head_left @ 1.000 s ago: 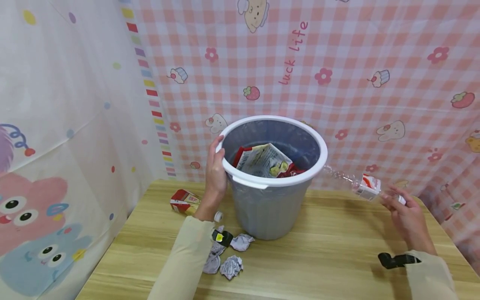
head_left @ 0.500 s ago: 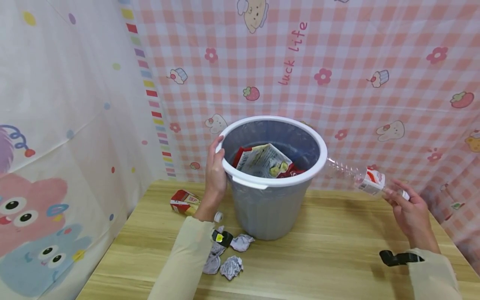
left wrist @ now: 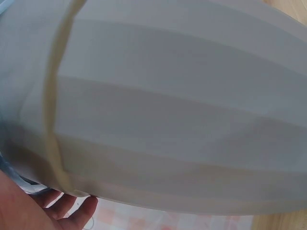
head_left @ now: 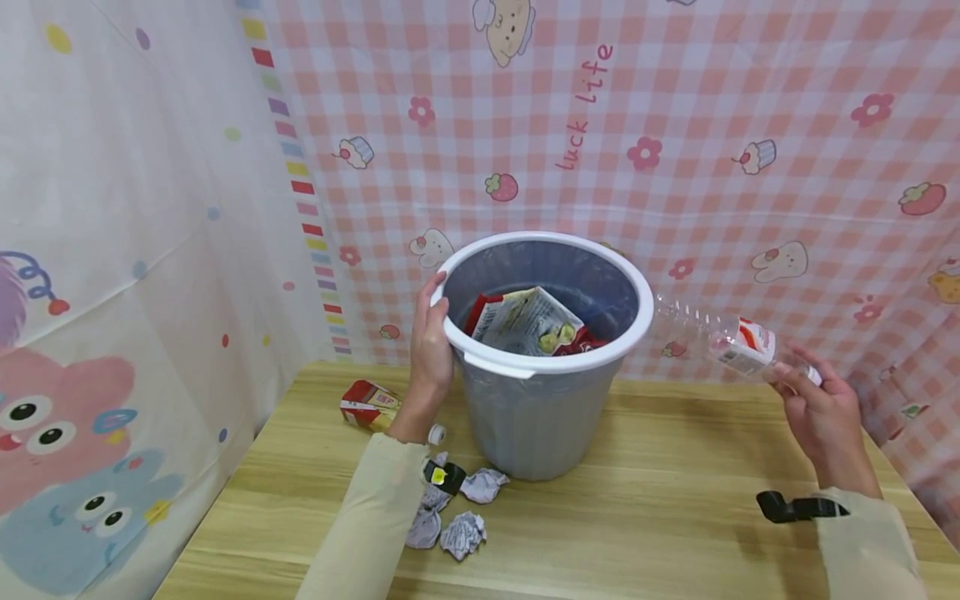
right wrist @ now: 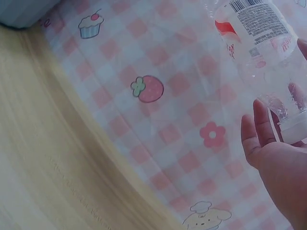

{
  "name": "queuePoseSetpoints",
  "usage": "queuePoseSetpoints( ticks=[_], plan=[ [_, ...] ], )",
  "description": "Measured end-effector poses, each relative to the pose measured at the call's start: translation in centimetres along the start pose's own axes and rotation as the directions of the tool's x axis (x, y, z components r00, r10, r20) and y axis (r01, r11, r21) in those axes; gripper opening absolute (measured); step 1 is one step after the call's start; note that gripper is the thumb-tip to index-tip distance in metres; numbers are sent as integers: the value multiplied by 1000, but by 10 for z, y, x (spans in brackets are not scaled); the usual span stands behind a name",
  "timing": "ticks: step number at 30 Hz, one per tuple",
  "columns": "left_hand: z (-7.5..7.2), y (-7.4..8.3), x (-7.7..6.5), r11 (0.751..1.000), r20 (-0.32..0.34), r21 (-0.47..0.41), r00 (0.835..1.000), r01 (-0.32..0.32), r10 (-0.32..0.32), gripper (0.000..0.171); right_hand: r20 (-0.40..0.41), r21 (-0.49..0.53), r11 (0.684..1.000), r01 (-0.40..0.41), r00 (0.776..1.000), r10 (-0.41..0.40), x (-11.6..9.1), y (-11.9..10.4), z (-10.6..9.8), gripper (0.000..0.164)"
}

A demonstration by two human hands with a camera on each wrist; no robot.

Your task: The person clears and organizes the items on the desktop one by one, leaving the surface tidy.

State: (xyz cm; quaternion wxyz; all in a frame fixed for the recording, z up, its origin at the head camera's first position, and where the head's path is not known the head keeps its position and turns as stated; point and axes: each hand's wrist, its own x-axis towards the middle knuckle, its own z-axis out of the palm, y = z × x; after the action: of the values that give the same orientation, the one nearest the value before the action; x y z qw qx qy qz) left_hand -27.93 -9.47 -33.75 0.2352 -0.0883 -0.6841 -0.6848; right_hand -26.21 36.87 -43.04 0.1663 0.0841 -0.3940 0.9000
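Observation:
A grey trash can (head_left: 536, 421) with a white rim stands upright on the table, a red and cream food wrapper (head_left: 525, 321) inside it. My left hand (head_left: 432, 350) grips the rim on its left side, thumb near the inner edge. In the left wrist view the can's ribbed wall (left wrist: 182, 105) fills most of the picture, fingertips (left wrist: 86, 211) at its lower edge. To the right of the can, my right hand (head_left: 821, 412) holds a clear plastic bottle (head_left: 738, 343) by its capped neck. The bottle is in the air, its base pointing left toward the rim.
Left of the can lies a red and yellow carton (head_left: 367, 402), partly behind the left forearm. Several crumpled paper balls (head_left: 463, 534) lie on the wooden table (head_left: 637, 533) in front of the can. A pink checked cloth (head_left: 697, 208) hangs behind.
My right hand has lifted the bottle slightly and shifted it a little to the right. The left hand and the trash can stay where they were.

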Motion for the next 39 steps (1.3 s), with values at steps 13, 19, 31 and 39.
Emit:
queuePoseSetpoints(
  ticks=[13, 19, 31, 39],
  plan=[
    [-1, 0, -1, 1000, 17, -5, 1000, 8, -8, 48, 43, 37, 999, 17, 999, -18, 5, -4, 14, 37],
    [0, 1, -1, 1000, 12, 2, 1000, 17, -17, 48, 69, 45, 998, 54, 996, -57, 7, -5, 21, 36],
    [0, 0, 0, 1000, 7, -13, 1000, 21, -21, 48, 106, 128, 989, 70, 991, -84, 9, -7, 33, 35],
    [0, 0, 0, 999, 20, -21, 999, 25, -25, 47, 129, 172, 981, 92, 985, -115, 12, -8, 39, 33]
  ],
)
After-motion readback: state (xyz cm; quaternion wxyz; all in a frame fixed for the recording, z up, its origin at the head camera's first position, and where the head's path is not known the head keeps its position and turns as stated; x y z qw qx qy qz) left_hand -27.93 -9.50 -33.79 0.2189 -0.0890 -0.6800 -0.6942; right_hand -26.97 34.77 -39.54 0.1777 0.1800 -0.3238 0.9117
